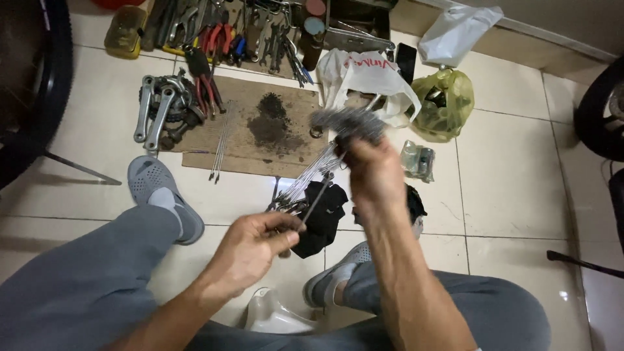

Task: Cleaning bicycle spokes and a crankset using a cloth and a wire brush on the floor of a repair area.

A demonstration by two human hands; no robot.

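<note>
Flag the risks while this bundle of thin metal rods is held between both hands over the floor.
Right hand grips the rod bundle at one blurred end only; rods could slide out and scatter on the tiles. Left hand pinches just a few tips, so loose ends may poke fingers. The black cloth beneath could hide dropped rods.
</note>
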